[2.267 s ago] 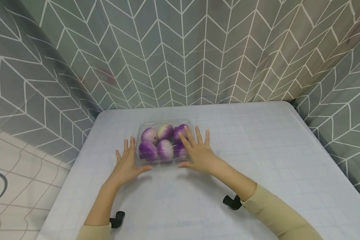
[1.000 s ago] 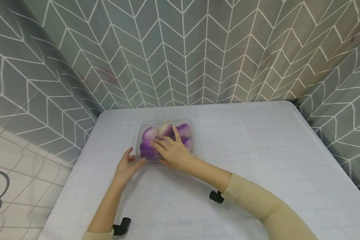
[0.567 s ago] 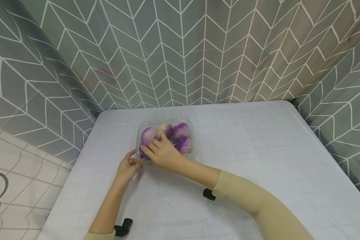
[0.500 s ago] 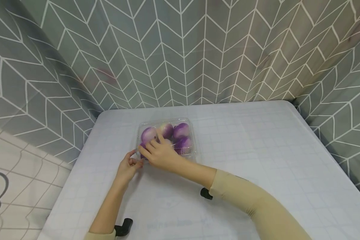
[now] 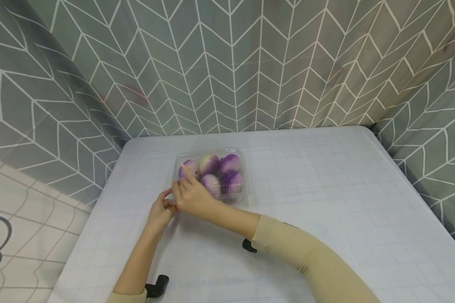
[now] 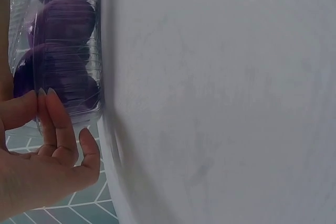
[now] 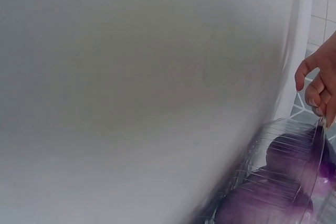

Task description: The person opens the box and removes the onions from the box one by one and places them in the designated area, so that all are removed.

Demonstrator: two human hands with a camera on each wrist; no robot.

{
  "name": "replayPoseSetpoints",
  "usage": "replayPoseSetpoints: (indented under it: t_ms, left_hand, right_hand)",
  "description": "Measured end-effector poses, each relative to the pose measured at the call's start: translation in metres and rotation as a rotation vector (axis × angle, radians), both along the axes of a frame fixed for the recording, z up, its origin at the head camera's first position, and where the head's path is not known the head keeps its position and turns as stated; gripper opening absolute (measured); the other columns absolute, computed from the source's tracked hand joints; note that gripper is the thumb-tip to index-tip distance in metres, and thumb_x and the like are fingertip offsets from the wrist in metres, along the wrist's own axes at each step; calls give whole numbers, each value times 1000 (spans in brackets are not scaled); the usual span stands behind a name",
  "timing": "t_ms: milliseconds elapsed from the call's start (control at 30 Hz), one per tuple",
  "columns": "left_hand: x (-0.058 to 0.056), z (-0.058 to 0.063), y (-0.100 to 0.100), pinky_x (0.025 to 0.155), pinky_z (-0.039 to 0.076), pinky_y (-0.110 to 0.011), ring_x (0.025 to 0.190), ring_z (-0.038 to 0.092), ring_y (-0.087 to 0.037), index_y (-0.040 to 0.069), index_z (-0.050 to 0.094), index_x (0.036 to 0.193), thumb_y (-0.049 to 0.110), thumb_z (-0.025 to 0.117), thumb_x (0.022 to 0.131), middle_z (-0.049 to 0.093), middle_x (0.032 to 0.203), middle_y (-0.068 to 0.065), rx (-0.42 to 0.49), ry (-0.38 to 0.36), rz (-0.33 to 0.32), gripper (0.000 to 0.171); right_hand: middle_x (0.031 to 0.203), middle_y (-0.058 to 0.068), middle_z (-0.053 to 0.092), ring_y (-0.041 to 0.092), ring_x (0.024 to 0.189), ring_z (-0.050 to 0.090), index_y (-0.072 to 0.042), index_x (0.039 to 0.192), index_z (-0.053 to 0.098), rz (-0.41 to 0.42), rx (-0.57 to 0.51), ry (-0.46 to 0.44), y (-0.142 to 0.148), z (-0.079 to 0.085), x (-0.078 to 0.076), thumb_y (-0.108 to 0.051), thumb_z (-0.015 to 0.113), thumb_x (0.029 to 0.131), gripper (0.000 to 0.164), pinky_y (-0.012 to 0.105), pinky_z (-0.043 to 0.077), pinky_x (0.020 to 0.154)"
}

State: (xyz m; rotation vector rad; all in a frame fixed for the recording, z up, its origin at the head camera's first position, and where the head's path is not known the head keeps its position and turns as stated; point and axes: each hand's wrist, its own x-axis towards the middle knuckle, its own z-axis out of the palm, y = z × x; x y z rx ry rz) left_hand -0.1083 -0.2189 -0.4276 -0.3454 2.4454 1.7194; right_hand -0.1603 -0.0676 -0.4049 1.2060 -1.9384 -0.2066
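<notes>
A clear plastic clamshell box (image 5: 246, 198) lies closed on the table, holding several round purple-and-white vegetables (image 5: 210, 184) that look like onions. At the box's front left corner, my left hand (image 5: 161, 214) pinches the lid's rim between thumb and fingertips; the left wrist view shows this hand (image 6: 50, 156) close up. My right hand (image 5: 192, 198) lies over the front left part of the lid, right beside the left hand, its index finger extended. Its thumb is hidden. In the right wrist view the box (image 7: 273, 182) and left hand (image 7: 325, 85) appear, but not the right hand.
The white table (image 5: 307, 189) spreads to the right of and in front of the box. A patterned grey curtain (image 5: 231, 84) hangs behind and at the sides. Black mounts (image 5: 157, 286) are attached near both wrists.
My right hand has moved left across the lid, from its right side to the front left corner. My left hand has gone from spread fingers to pinching the rim. The box has stayed put.
</notes>
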Motion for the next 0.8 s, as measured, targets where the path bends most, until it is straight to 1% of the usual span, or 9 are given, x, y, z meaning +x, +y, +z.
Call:
replayPoseSetpoints:
  t_ms: [200, 367, 400, 467, 533, 633, 667, 733, 800]
  left_hand:
    - [1, 1, 0, 77, 43, -27, 78, 52, -16, 0, 26, 149, -4, 53, 89, 53, 79, 2, -12, -1, -6, 66]
    - [0, 0, 0, 78, 43, -28, 78, 52, -18, 0, 26, 149, -4, 54, 89, 53, 79, 1, -20, 0, 1, 67]
    - [0, 0, 0, 79, 43, -27, 78, 52, -18, 0, 26, 149, -4, 54, 88, 53, 79, 1, -21, -3, 2, 67]
    - [0, 0, 1, 79, 43, -27, 79, 53, -18, 0, 26, 149, -4, 54, 88, 54, 79, 2, -25, -5, 5, 67]
    - [0, 1, 1, 78, 44, -27, 79, 54, -17, -2, 28, 148, -3, 55, 88, 57, 80, 1, -39, 1, 9, 66]
    - [1, 1, 1, 78, 45, -29, 82, 59, -18, -4, 29, 147, 1, 58, 89, 63, 85, -2, -92, 5, -7, 65]
    - [1, 2, 0, 79, 46, -30, 84, 61, -19, -4, 28, 147, 4, 59, 90, 66, 88, -5, -117, 8, -16, 65]
    - [2, 2, -1, 83, 48, -36, 88, 63, -22, -5, 26, 147, 11, 60, 93, 67, 94, -10, -170, 14, -42, 65]
    - [2, 2, -2, 84, 49, -42, 92, 65, -27, -5, 24, 147, 19, 61, 95, 68, 100, -15, -240, 35, -66, 68]
  right_hand:
    - [82, 5, 72, 17, 83, 70, 0, 104, 71, 29, -54, -3, 1, -2, 0, -19, 61, 91, 25, 50, 26, 112]
    - [86, 6, 73, 17, 85, 70, -1, 106, 71, 31, -64, 14, 1, -4, -1, -20, 60, 90, 27, 50, 27, 111]
    - [87, 6, 73, 17, 85, 70, -1, 107, 71, 30, -64, 13, 1, -5, -1, -22, 61, 90, 29, 50, 28, 111]
    - [90, 7, 73, 17, 88, 69, -2, 109, 71, 28, -69, -2, 3, -6, -1, -34, 64, 90, 38, 50, 30, 110]
    - [96, 6, 73, 17, 91, 67, -4, 112, 70, 22, -81, -60, 5, -7, 0, -42, 66, 87, 46, 52, 30, 109]
    - [108, 3, 71, 18, 99, 62, -7, 118, 67, 16, -114, -219, 13, -8, 0, -51, 67, 84, 55, 57, 27, 109]
    - [111, 2, 70, 18, 102, 60, -9, 120, 65, 13, -128, -285, 16, -8, 0, -50, 67, 85, 55, 59, 24, 110]
    - [118, -1, 67, 18, 108, 56, -11, 125, 62, 7, -142, -396, 22, -6, -1, -53, 67, 84, 58, 61, 18, 111]
    - [124, -2, 65, 18, 114, 54, -12, 130, 59, 6, -144, -467, 28, -6, -2, -56, 67, 83, 64, 62, 16, 110]
